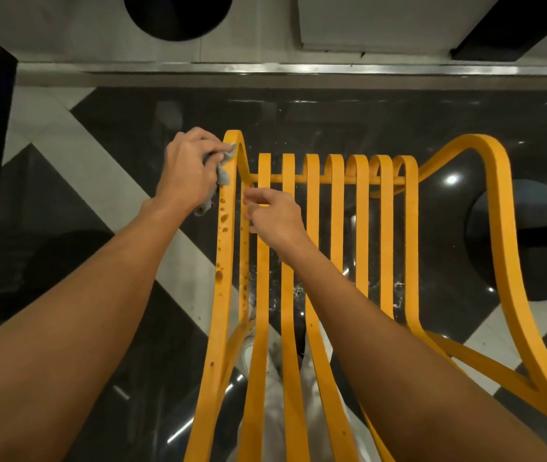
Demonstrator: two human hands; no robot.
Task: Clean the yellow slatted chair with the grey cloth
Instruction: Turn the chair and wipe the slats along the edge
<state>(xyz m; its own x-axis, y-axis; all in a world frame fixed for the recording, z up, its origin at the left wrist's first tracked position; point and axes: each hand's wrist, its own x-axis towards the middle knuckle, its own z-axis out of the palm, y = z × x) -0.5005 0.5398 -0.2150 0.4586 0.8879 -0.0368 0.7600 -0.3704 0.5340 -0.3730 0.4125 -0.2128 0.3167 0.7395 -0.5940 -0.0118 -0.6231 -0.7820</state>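
Many brown spots (pixel 223 217) are dotting the chair's (pixel 313 228) leftmost slat (pixel 222 258) below the cloth (pixel 223 176), which the left hand (pixel 188 171) is gripping bunched at its top curl. The right hand (pixel 274 218) is curling by the next slat (pixel 263 168), hold unclear. Firm downward strokes are looking best.

The slatted chair (pixel 312 228) is a strong orange-yellow all over. Its far-left slat is flecked with dark brown spots (pixel 223 216), thickest just near of the plain grey cloth (pixel 223 175). The floor (pixel 399 121) is glossy black with bright glints, crossed by broad white diagonal stripes (pixel 185 271). A silvery metal strip (pixel 299 69) edges it on the far side. White clothing (pixel 275 388) shows between the near slats.
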